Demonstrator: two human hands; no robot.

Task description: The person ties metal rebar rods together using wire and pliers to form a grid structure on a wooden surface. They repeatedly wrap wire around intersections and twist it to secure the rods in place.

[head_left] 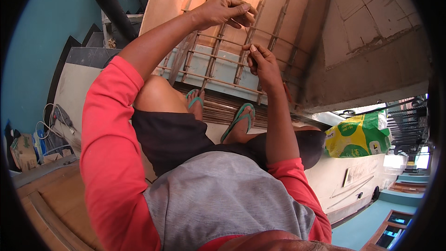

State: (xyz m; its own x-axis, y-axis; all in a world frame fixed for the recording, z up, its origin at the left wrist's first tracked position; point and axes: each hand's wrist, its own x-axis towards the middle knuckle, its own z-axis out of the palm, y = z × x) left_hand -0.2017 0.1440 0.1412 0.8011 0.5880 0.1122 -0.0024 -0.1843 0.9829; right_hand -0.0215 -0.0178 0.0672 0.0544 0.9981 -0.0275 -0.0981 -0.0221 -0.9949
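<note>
A grid of rusty steel bars [218,60] lies over brown formwork boards in front of me. My left hand [223,11] is stretched far forward with its fingers pinched on a thin tie wire at a bar crossing. My right hand [262,62] is a little nearer, its fingers closed on the same thin wire where two bars meet. I squat over the grid with both feet in green sandals [239,121] on a bundle of bars.
A yellow and green sack [357,137] sits at the right by a pale wall. Rough concrete [371,42] rises at the upper right. Stairs and a teal wall stand at the left, with cables and boxes [28,151] below.
</note>
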